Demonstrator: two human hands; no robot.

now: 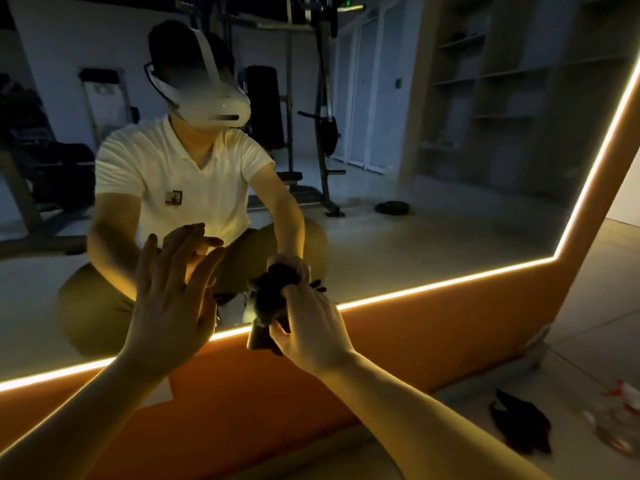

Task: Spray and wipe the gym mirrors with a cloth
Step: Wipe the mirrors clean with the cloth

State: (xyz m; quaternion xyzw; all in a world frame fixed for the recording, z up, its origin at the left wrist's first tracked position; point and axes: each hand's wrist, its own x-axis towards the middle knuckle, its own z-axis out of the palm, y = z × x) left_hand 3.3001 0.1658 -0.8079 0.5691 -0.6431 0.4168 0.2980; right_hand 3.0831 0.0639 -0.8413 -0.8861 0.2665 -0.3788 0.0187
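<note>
A large wall mirror [433,209] with a glowing light strip along its lower and right edges fills the head view. My right hand [311,327] grips a bunched dark cloth [270,299] and holds it against the glass near the mirror's bottom edge. My left hand [169,299] is raised beside it with straight, spread fingers, flat at or close to the glass; whether it touches I cannot tell. A clear spray bottle [620,420] with a red and white trigger lies on the floor at the far right.
An orange panel [398,348] runs below the mirror down to the tiled floor [606,306]. A second dark cloth [519,424] lies on the floor beside the bottle. The mirror reflects a crouching person, gym machines and shelving.
</note>
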